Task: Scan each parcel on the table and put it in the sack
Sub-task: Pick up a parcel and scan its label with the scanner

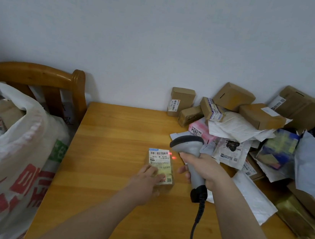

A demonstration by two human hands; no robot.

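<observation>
Grey scanner (190, 149) in right hand (204, 169), fingers curled round it, right of parcel (160, 160); left hand (144, 181) pressing parcel, fingers together.

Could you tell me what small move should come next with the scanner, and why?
Probably tilt the scanner in the right hand slightly left: its red light falls just off the right edge of the barcode label, while the left hand rests on the small parcel on the table.

Small labelled parcel (160, 160), flat (perhaps cardboard)
</observation>
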